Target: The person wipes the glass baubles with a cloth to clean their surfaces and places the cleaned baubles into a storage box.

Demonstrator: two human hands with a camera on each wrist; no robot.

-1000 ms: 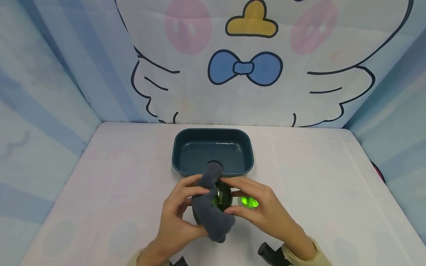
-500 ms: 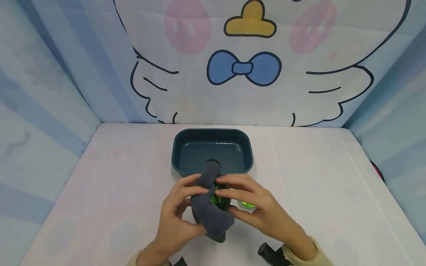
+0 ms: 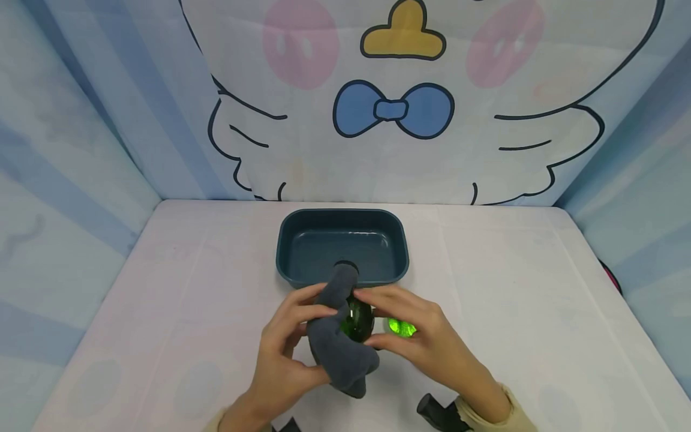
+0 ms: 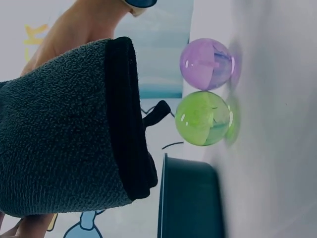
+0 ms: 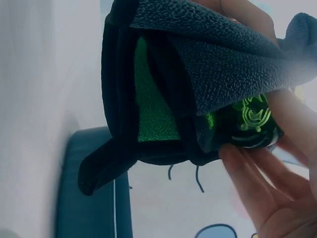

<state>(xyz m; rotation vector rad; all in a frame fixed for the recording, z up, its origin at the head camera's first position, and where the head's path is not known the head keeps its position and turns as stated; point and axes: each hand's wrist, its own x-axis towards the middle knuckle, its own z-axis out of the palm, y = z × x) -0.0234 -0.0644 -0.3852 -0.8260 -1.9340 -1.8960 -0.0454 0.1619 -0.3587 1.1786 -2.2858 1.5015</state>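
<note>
A dark grey terry cloth (image 3: 337, 348) with black edging is draped around a translucent dark green ball (image 3: 358, 318). My left hand (image 3: 288, 345) grips the cloth from the left, thumb at the near side and fingers on the far side. On the right, my right hand (image 3: 412, 324) pinches the ball's exposed side between thumb and fingers. In the right wrist view the cloth's fold (image 5: 158, 94) gapes with green showing inside, and the ball bears a light pattern (image 5: 255, 116). Most of the ball is hidden under the cloth.
A dark teal rectangular bin (image 3: 399, 264) stands just beyond the hands. A clear bright green ball (image 3: 400, 327) lies on the table behind my right fingers; the left wrist view shows a purple ball (image 4: 207, 64) beside it. Patterned fabric walls (image 3: 86, 150) enclose the table.
My right fingers first slid left over the ball's face, then drew back to its right side. The ball has turned in the cloth. My left hand keeps its grip.
</note>
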